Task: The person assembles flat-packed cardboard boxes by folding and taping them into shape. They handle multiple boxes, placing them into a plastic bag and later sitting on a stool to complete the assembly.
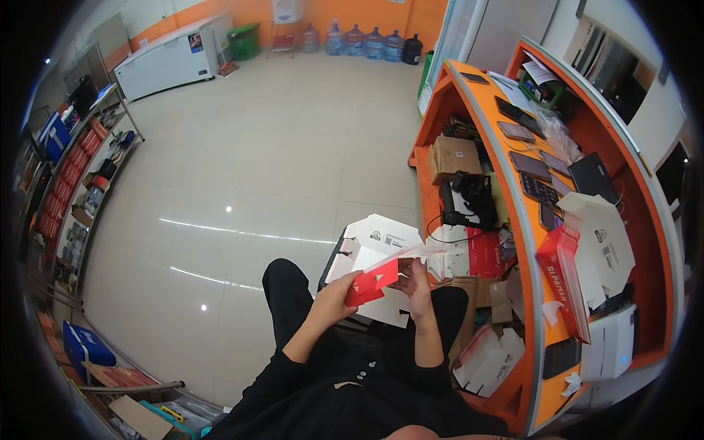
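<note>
You sit beside the orange counter [469, 95] with a flat red-and-white carton blank [372, 281] held up over your lap. Your left hand [339, 296] is closed on its red lower corner; your right hand [415, 284] pinches the right edge, where a white flap runs off toward the counter. The blank looks only partly folded: one red panel is bent up, the sides are not yet closed, so most of the shaping seems left to do. Just beyond it, a white carton [381, 238] stands open. To the right, more flat cartons [579, 264] lie stacked on the counter.
</note>
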### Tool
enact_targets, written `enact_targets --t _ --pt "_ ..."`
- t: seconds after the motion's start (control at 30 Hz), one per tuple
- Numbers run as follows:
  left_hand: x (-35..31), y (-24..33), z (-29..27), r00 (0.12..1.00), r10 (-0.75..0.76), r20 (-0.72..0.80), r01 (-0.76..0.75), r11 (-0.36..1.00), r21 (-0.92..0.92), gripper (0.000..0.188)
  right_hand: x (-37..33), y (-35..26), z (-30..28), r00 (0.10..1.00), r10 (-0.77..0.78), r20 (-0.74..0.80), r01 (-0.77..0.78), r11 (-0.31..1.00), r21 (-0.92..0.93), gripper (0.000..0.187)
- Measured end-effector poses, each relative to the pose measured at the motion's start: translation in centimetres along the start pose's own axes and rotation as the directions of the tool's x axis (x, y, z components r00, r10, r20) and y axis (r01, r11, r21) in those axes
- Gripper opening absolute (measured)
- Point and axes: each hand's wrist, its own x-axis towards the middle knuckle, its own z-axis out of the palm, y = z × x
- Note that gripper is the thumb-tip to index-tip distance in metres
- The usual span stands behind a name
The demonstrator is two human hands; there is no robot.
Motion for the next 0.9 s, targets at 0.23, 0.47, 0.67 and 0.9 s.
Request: enact_targets --t 0.23,0.47,0.67,0.9 --pt "0.0 2.2 -2.7 0.996 -0.052 -0.075 0.068 0.971 0.228 0.083 -1.3 -0.7 -0.6 0.979 -0.203 0.023 0.204 0.968 -0.143 0.021" --pt "0.4 4.3 -4.3 0.994 0.004 -0.108 0.025 0.964 0.263 0.08 -1.7 -0.8 2.0 0.865 -0.482 -0.137 0.294 0.71 -0.64 0.022" --pt "-0.4 5.8 -2.6 0.972 -0.009 -0.235 0.052 0.983 0.177 0.079 -1.4 2.4 2.5 0.771 -0.626 -0.113 0.398 0.613 -0.683 0.03" --pt "0.4 6.9 0.5 0.977 0.168 -0.128 -0.194 0.954 -0.229 0.11 -2.1 0.5 2.7 0.941 -0.274 -0.2 0.271 0.962 -0.044 0.033"
